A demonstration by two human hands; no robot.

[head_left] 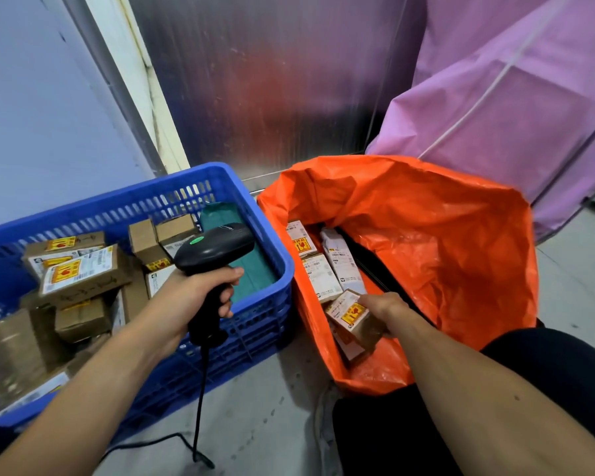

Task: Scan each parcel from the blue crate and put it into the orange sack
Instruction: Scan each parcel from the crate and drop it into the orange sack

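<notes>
A person's right hand [383, 305] grips a small cardboard parcel [352, 314] low inside the mouth of the orange sack [461, 252], just above the boxes [320, 274] lying there, seemingly to set it down rather than drop it. The left hand [203, 290] clasps a black corded scanner [217, 245] over the blue crate [272, 242] (more parcels [83, 273] wait inside), likely so it is ready for the next one. The held parcel is brown, with a white label and a yellow-and-red sticker.

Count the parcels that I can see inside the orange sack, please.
5: yellow-stickered box at the far left, white bag beside it, white-labelled box nearer, tilted box in the right hand, low box under that. More may be hidden.
</notes>
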